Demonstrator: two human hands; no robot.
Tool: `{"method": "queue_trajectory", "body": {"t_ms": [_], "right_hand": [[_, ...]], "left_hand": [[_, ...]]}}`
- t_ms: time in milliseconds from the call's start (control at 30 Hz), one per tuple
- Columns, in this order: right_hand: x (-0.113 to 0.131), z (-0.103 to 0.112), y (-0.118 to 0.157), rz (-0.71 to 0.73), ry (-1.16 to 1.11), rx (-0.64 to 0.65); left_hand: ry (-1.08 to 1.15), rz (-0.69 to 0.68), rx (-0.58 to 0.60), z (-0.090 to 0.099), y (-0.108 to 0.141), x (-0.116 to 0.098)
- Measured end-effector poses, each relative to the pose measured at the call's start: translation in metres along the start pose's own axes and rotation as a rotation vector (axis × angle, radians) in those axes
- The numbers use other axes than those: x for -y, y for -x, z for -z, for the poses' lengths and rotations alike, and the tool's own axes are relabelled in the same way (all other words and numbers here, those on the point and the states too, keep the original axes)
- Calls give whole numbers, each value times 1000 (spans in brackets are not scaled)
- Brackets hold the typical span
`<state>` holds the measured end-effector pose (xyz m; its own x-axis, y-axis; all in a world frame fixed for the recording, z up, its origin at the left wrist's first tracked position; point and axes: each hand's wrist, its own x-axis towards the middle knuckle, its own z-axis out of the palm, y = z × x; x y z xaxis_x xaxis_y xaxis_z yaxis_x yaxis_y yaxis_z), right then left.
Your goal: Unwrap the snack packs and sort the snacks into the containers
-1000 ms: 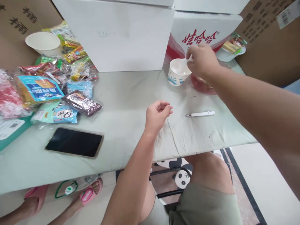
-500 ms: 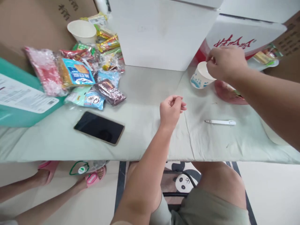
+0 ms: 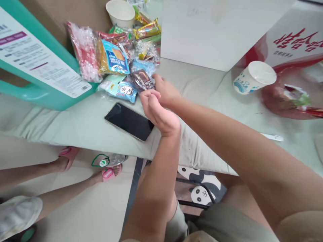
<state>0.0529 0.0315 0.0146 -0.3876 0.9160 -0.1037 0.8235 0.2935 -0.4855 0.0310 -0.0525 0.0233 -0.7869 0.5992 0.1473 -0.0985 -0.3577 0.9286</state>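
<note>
My left hand (image 3: 161,116) is curled, its fingers pressed together above the right end of a black phone (image 3: 129,121). Whether anything is inside it is hidden. Just behind it my right hand (image 3: 167,91) reaches left, fingers partly stretched, at the right edge of a dark brown snack packet (image 3: 141,80). The left hand partly covers its fingers, and no grip on the packet shows. Around that packet lie a blue and yellow packet (image 3: 114,57), a pale green and blue packet (image 3: 119,88) and a red and white packet (image 3: 84,53).
A paper cup (image 3: 121,14) stands behind the snacks, another (image 3: 254,77) at the right beside a reddish bowl (image 3: 272,97). A white box (image 3: 214,30) stands at the back, a teal container (image 3: 47,67) at the left. A white pen (image 3: 274,137) lies right. Another person's legs (image 3: 75,188) show below.
The view has turned left. My right hand has left the paper cup at the right and moved across to the snack packets. My left hand has moved left, over the phone's end.
</note>
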Motion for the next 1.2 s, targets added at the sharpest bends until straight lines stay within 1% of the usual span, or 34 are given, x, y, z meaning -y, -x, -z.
{"method": "queue_trajectory", "body": {"t_ms": [100,200,267,333,367,400,433,500,533,567,633,700,767,800,833,900,967,1000,1067,1100,1133,1200], "right_hand": [[0,-13,-12,-44,-89,-33],[-15,-15,-10,-62,-272,-125],[-30,-9,5,-145,-394,-202],[-48,0,34,-237,-531,-290],[-57,4,53,-266,-605,-349],[-66,7,74,-305,-673,-410],[-75,8,97,-358,-732,-465],[-93,8,146,-461,-784,-602],[-100,6,169,-473,-795,-673],[-107,4,191,-500,-779,-746],[-116,-2,227,-568,-707,-865],[-123,-6,252,-587,-614,-949],[-128,-8,268,-537,-523,-1012],[-132,-8,274,-505,-478,-1041],[-135,-8,279,-486,-431,-1070],[-143,-7,288,-486,-311,-1123],[-148,-5,293,-483,-165,-1145],[-149,-4,295,-462,-96,-1142],[-148,-2,297,-367,-4,-1089],[-147,0,297,-293,6,-1039],[-146,2,297,-208,-9,-979],[-148,7,298,-60,-73,-882]], "left_hand": [[9,13,43,5,-7,-1],[48,50,84,6,-11,2],[79,91,117,4,-12,6],[103,137,188,1,-10,10],[100,167,252,-1,-8,11],[79,205,337,-4,-5,13],[39,252,447,-7,0,14],[-69,358,732,-13,13,15],[-128,403,889,-16,22,15],[-179,437,1043,-20,32,15],[-244,482,1308,-26,56,16],[-234,504,1503,-33,82,19],[-148,505,1618,-38,107,24],[-89,514,1639,-41,118,27],[-41,537,1632,-43,128,31],[-11,613,1549,-48,146,36],[1,739,1451,-50,158,40],[27,811,1422,-51,162,40],[140,942,1399,-53,167,39],[191,976,1386,-54,168,38],[212,976,1358,-55,167,38],[193,945,1264,-56,165,37]]}}
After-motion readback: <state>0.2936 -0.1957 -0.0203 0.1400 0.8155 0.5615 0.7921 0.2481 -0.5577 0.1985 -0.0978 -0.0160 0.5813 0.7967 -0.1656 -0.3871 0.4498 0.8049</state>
